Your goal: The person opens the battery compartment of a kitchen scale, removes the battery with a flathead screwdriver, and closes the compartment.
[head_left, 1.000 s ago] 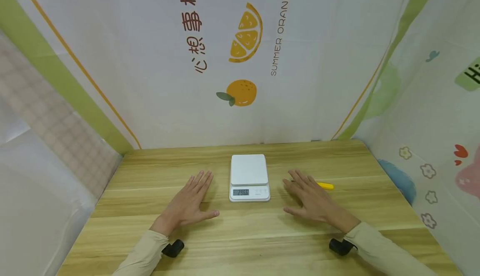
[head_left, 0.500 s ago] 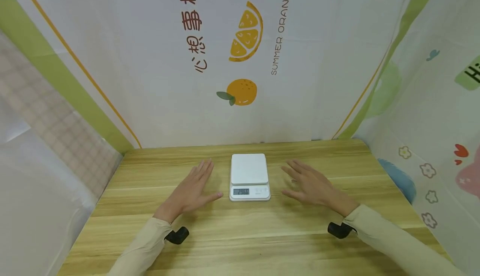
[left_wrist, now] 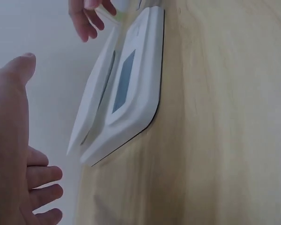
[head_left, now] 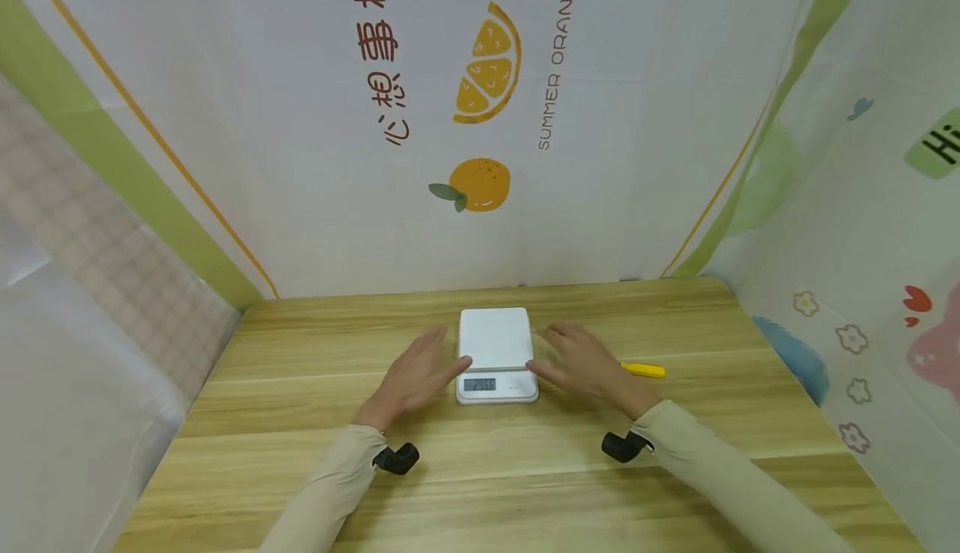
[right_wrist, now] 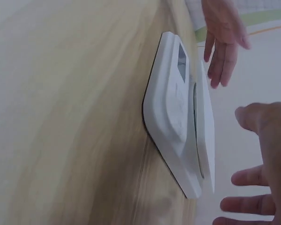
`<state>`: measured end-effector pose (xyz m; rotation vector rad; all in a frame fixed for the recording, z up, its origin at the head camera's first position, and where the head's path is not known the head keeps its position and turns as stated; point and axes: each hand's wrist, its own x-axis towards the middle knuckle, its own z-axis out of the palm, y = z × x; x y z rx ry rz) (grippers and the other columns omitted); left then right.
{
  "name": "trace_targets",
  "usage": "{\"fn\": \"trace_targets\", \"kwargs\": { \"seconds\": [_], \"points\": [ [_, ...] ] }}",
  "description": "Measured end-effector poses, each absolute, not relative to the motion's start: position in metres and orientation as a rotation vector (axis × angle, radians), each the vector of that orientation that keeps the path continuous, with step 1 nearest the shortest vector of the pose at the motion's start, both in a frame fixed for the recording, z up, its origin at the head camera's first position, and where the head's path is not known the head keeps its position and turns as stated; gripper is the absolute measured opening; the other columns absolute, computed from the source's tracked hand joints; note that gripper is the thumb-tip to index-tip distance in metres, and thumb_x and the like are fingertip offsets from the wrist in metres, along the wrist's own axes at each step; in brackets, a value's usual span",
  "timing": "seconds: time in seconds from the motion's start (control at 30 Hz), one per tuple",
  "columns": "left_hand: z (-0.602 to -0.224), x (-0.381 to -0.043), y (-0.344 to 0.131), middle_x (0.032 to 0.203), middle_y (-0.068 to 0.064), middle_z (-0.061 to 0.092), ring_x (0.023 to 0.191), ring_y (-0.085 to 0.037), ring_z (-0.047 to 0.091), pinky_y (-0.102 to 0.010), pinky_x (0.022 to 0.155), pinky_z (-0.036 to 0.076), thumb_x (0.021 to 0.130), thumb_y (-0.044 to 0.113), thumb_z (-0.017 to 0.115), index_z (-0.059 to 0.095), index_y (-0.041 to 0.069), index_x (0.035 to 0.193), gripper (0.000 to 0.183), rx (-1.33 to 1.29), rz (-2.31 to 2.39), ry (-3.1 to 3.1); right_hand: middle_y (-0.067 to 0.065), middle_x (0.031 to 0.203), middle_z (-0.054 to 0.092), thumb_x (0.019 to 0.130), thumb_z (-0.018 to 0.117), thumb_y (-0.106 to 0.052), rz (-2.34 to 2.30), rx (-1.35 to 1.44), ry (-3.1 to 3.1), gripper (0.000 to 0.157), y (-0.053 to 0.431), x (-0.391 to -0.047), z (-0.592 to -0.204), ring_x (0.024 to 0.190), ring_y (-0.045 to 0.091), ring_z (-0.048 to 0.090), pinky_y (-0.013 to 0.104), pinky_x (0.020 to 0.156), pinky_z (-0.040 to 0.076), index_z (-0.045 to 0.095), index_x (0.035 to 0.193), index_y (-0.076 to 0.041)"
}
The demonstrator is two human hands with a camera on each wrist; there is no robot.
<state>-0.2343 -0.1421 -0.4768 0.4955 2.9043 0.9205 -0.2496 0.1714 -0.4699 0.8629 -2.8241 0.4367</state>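
A white scale (head_left: pixel 496 339) sits flat on the wooden counter (head_left: pixel 480 503), in between a person's two hands. The left hand (head_left: pixel 412 379) is just beside its left side, and the right hand (head_left: pixel 583 363) is just beside its right side. The fingers (left_wrist: pixel 44 177) on both hands are loose and a bit bent, and they hold nothing. The wrist views show a little gap between each hand and the scale. On its front the scale has a small grey screen (head_left: pixel 480 384) with dark numbers, too tiny to read for sure. A long yellow thing (head_left: pixel 642 370) lies on the counter to the right, partly hidden by the right hand. Tan sleeves (head_left: pixel 330 478) cover both arms, and a small black thing (head_left: pixel 397 459) pokes out at each wrist. Behind the counter is a white sheet (head_left: pixel 600 203) with an orange (head_left: pixel 482 184) and an orange slice (head_left: pixel 489 69) on it.
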Motion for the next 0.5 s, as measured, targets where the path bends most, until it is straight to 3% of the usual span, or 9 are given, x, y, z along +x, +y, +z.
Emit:
{"fn": "trace_targets", "kwargs": {
  "seconds": [0.33, 0.43, 0.5],
  "points": [
    [-0.494, -0.246, -0.122, 0.142, -0.024, 0.056, 0.134, -0.040, 0.046, -0.056, 0.116, 0.039, 0.098, 0.069, 0.048, 0.047, -0.004, 0.149, 0.090, 0.377, 0.930, 3.017, 0.023, 0.126, 0.068, 0.103, 0.056, -0.047, 0.576, 0.605, -2.910, 0.058, 0.152, -0.262, -0.482, 0.120, 0.041, 0.061, 0.058, 0.102, 0.055, 0.066, 0.130, 0.004],
    [-0.498, -0.249, -0.119, 0.116, -0.017, 0.064, 0.112, -0.033, 0.053, -0.047, 0.097, 0.047, 0.099, 0.067, 0.049, 0.063, -0.003, 0.127, 0.077, 0.357, 0.953, 3.023, 0.023, 0.123, 0.069, 0.105, 0.055, -0.044, 0.643, 0.550, -2.915, 0.057, 0.150, -0.265, -0.487, 0.115, 0.039, 0.064, 0.056, 0.098, 0.058, 0.068, 0.126, 0.007],
    [-0.501, -0.252, -0.117, 0.093, -0.010, 0.060, 0.092, -0.027, 0.050, -0.038, 0.080, 0.045, 0.101, 0.063, 0.050, 0.066, 0.001, 0.102, 0.064, 0.354, 0.982, 3.025, 0.023, 0.119, 0.070, 0.105, 0.054, -0.043, 0.697, 0.519, -2.913, 0.057, 0.148, -0.268, -0.491, 0.112, 0.037, 0.065, 0.054, 0.096, 0.059, 0.069, 0.124, 0.009]
  ]
}}
